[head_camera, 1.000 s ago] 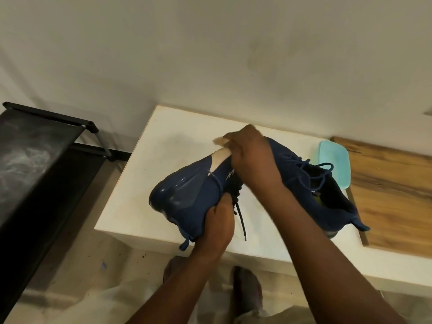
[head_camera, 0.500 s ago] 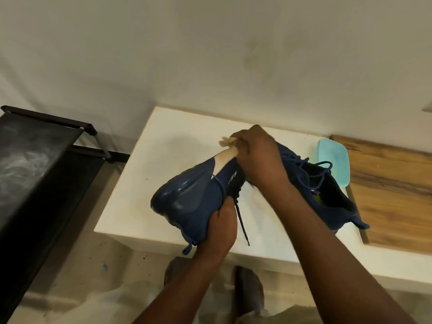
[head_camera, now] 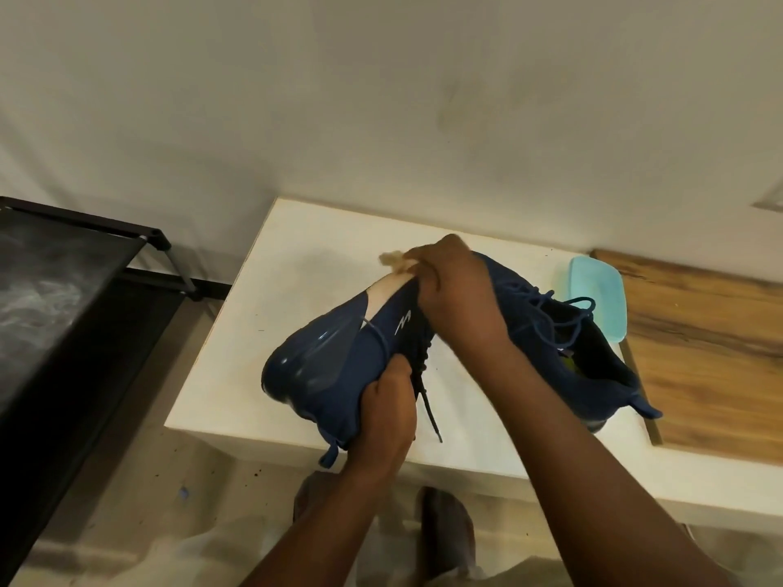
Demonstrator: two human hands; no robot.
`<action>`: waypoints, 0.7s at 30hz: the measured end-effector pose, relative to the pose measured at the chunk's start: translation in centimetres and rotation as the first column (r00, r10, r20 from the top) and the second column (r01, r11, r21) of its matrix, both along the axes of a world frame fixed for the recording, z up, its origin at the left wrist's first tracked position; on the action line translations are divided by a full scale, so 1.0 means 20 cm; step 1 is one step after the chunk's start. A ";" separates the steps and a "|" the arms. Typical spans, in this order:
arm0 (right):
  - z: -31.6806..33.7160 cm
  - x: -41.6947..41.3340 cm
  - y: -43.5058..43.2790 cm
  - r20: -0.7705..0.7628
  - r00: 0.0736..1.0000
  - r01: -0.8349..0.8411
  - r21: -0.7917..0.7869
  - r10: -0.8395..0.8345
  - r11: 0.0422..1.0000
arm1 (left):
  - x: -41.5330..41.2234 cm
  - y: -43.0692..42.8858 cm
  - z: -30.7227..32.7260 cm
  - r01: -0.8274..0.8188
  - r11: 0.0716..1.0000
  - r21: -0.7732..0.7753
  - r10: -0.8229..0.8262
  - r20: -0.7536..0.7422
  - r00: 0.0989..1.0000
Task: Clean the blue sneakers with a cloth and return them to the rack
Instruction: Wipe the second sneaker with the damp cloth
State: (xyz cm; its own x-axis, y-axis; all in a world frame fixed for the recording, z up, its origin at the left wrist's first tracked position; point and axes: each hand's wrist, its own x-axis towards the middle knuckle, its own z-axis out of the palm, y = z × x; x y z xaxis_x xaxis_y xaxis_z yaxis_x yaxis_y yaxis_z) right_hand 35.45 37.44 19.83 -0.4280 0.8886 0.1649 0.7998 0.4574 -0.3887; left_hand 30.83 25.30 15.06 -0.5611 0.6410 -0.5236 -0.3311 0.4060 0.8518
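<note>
My left hand (head_camera: 387,410) grips a blue sneaker (head_camera: 330,362) by its heel end, holding it tilted on its side above the white table (head_camera: 305,256), sole toward the left. My right hand (head_camera: 459,296) is curled round a small beige cloth (head_camera: 392,261) and presses it against the sneaker's pale sole edge near the toe. Only a tuft of the cloth shows beyond my fingers. The second blue sneaker (head_camera: 563,345) lies on the table behind my right forearm, laces loose, opening facing up.
A black shoe rack (head_camera: 63,290) stands on the left, its top shelf dusty. A pale turquoise lidded container (head_camera: 597,296) lies behind the second sneaker. A wooden board (head_camera: 712,353) adjoins the table on the right. My feet are below the table's front edge.
My right hand with the cloth has shifted slightly along the sole edge. The held sneaker has tipped a little lower on the left; the left hand keeps its grip.
</note>
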 end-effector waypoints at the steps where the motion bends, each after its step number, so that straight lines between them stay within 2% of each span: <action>1: -0.03 0.04 0.04 -0.034 0.995 0.092 0.025 -0.091 0.995 | 0.00 0.00 0.01 -0.047 0.999 -0.015 0.047 0.011 0.999; 3: -0.06 0.11 0.08 -0.054 0.977 0.210 0.031 -0.208 0.977 | -0.01 0.01 -0.03 -0.077 0.996 -0.043 0.077 0.010 0.997; 5: -0.08 0.11 0.05 -0.060 0.971 0.231 0.027 -0.230 0.972 | -0.01 0.02 -0.05 -0.065 0.997 -0.052 0.066 0.024 0.998; 6: -0.07 0.08 0.01 -0.070 0.980 0.189 0.035 -0.186 0.981 | -0.01 0.02 -0.05 -0.079 0.996 -0.036 0.080 0.017 0.997; 8: -0.06 -0.02 -0.13 -0.135 0.991 -0.011 0.029 0.015 1.000 | -0.03 0.03 -0.05 -0.091 0.996 -0.005 0.091 0.057 0.994; 10: -0.10 -0.09 -0.22 -0.074 0.976 -0.193 0.121 0.203 0.974 | -0.03 0.02 -0.03 -0.057 0.998 0.009 0.056 0.104 0.993; 11: -0.12 -0.10 -0.20 -0.036 0.974 -0.218 0.156 0.226 0.964 | -0.04 0.02 -0.02 -0.067 0.998 0.010 0.065 0.113 0.991; 12: -0.14 -0.08 -0.15 -0.030 0.982 -0.179 0.175 0.187 0.968 | -0.04 0.02 -0.03 -0.089 0.996 0.013 0.087 0.100 0.991; 14: -0.15 -0.02 -0.02 -0.084 0.996 0.019 0.183 -0.004 0.983 | -0.03 0.02 -0.02 -0.102 0.994 0.023 0.101 0.051 0.994; 16: -0.18 0.07 0.08 -0.127 0.975 0.204 0.170 -0.183 0.964 | -0.02 0.01 -0.02 -0.113 0.993 0.030 0.111 0.066 0.992; 17: -0.18 0.10 0.10 -0.136 0.966 0.239 0.150 -0.219 0.959 | -0.02 0.01 -0.01 -0.105 0.994 0.020 0.103 0.090 0.991; 19: -0.17 0.11 0.08 -0.148 0.965 0.228 0.076 -0.215 0.971 | -0.02 0.01 -0.01 -0.096 0.995 0.021 0.093 0.107 0.990; 21: -0.14 0.05 -0.01 -0.110 0.988 0.114 0.036 -0.110 0.993 | -0.03 0.02 -0.01 -0.122 0.993 0.011 0.119 0.133 0.984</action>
State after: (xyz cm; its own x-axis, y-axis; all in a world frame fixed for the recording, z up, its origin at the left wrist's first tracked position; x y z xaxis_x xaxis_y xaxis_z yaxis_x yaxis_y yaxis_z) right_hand 36.44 37.14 17.05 -0.3036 0.9214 0.2426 0.8014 0.3847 -0.4580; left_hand 30.19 25.77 14.87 -0.5616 0.5837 -0.5865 -0.4866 0.3403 0.8046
